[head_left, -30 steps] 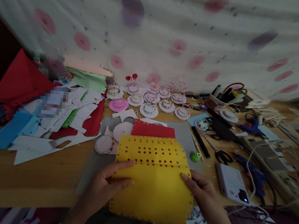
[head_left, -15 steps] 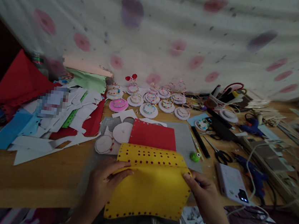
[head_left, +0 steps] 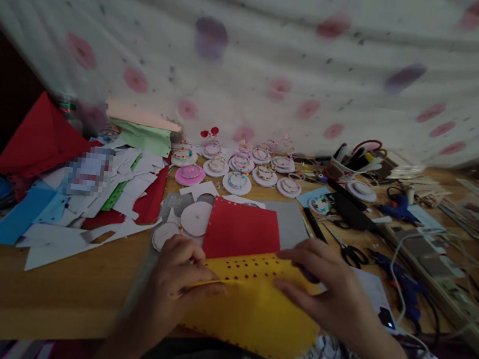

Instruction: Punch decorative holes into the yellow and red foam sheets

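The yellow sheet [head_left: 250, 316] is at the near edge of the table [head_left: 57, 297], near the middle, between the two hands. Rows of small star-shaped holes run across its far part; further holes line its near edge. It is bent, with a fold line leading right from the left hand [head_left: 182, 279]. That hand pinches the sheet at its left side, thumb on the near face. The right hand [head_left: 324, 287] lies over the sheet's far right part, thumb and fingers parted at their tips; whether it grips the sheet cannot be told. A small purple item [head_left: 309, 274] shows under its fingers, mostly hidden.

Directly beyond the yellow sheet, a red sheet [head_left: 242, 231] lies on a grey mat [head_left: 297, 226]. White discs [head_left: 196, 218] lie just left of the red sheet. Farther back stand several decorated discs [head_left: 237, 183] with beaded trim, one base being pink. Paper offcuts [head_left: 131, 179] are heaped at the far left, with a blue sheet [head_left: 21, 215] on their near left side.

On the right lie scissors [head_left: 354, 255], a blue glue gun [head_left: 400, 284] and a power strip [head_left: 443, 289]. A cup [head_left: 339, 172] of tools stands at the far right, before a flowered curtain [head_left: 253, 60].
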Motion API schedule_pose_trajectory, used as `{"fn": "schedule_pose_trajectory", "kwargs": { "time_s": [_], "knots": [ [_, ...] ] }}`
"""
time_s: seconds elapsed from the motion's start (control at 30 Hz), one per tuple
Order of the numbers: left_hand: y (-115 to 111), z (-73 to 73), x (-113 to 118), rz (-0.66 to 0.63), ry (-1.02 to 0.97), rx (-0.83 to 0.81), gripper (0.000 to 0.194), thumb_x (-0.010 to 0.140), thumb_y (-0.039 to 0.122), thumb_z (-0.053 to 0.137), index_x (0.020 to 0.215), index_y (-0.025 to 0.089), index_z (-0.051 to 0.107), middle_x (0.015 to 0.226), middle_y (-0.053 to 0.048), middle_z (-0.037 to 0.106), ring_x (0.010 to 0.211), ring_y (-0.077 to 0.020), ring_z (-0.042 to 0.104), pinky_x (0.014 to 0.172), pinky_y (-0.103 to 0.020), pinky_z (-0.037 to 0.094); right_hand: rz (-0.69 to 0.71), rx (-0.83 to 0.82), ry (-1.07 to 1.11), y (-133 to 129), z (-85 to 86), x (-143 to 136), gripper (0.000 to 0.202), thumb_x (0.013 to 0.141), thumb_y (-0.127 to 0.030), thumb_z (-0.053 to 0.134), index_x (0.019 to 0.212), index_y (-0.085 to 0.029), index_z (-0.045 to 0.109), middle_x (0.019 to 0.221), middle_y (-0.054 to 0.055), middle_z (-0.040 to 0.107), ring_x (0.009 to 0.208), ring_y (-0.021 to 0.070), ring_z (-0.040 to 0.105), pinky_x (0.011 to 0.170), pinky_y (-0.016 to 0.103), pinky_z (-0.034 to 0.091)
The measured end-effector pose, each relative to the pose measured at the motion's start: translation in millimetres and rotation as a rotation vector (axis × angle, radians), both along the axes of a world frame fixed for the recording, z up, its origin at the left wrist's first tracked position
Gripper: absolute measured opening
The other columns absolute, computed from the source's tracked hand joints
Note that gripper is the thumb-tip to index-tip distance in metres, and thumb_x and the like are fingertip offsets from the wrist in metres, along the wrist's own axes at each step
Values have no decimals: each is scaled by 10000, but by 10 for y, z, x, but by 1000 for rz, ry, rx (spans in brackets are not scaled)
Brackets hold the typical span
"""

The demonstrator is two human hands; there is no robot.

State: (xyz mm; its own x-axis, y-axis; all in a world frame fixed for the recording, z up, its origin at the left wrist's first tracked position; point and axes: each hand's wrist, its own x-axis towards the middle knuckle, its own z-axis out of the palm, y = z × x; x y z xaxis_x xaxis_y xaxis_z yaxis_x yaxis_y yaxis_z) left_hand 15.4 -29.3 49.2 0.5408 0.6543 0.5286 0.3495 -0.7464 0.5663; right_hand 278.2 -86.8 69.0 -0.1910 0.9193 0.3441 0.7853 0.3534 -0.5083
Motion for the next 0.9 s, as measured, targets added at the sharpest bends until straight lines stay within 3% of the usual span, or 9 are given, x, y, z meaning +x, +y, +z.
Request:
{"fn": "schedule_pose_trajectory", "kwargs": {
  "time_s": [0.07, 0.17, 0.33, 0.5, 0.63, 0.77, 0.9],
  "knots": [
    [-47, 95, 32, -42, -3, -1, 68, 788, 263, 709, 787, 197, 694, 740, 0, 488, 784, -172, 450, 722, -312, 366, 201, -50, -144, 38, 209, -196, 221, 850, -404, 634, 943, -204, 650, 822, 48, 624, 767, 195, 556, 685, 316, 391],
    [-170, 199, 41, -57, 8, -4, 20, 800, 226, 699, 802, 207, 695, 764, -7, 505, 813, -179, 451, 724, -314, 370, 441, -89, -313, 53, 349, -427, 198, 930, -264, 525, 758, -205, 604, 729, 3, 598, 705, 159, 514, 706, 329, 337],
    [-391, 321, 65, -110, 144, -21, 102, 858, 180, 624, 766, 183, 668, 754, -16, 567, 779, -172, 490, 718, -321, 400, 568, -132, -424, -3, 386, -576, 219, 893, -193, 564, 673, -193, 561, 728, -15, 598, 694, 153, 501, 731, 350, 302],
    [-394, 390, 9, -150, 211, 161, 293, 921, 180, 522, 635, 182, 589, 608, 16, 548, 632, -144, 483, 654, -318, 394, 593, -191, -397, -72, 413, -522, 236, 923, -196, 512, 700, -204, 590, 722, -13, 617, 700, 153, 528, 772, 350, 321],
    [-315, 423, -309, -161, 252, 156, 147, 908, 177, 560, 784, 199, 636, 644, 31, 588, 641, -136, 498, 677, -306, 403, 509, -228, -305, -205, 422, -297, 250, 924, -155, 480, 703, -217, 580, 739, -2, 629, 730, 162, 549, 752, 338, 342],
    [-285, 319, -573, -215, 357, 112, 55, 858, 188, 642, 889, 228, 622, 699, 36, 624, 707, -150, 530, 750, -319, 420, 503, -159, -313, -339, 360, -108, 243, 928, -168, 492, 694, -223, 531, 713, -21, 611, 673, 151, 545, 683, 339, 356],
    [-198, 195, -547, -203, 356, 129, 44, 877, 179, 615, 906, 212, 617, 726, 23, 635, 719, -151, 540, 749, -324, 415, 466, -90, -369, -361, 252, -14, 264, 925, -145, 452, 685, -225, 525, 699, -9, 600, 643, 155, 532, 663, 356, 369]
  ]
}}
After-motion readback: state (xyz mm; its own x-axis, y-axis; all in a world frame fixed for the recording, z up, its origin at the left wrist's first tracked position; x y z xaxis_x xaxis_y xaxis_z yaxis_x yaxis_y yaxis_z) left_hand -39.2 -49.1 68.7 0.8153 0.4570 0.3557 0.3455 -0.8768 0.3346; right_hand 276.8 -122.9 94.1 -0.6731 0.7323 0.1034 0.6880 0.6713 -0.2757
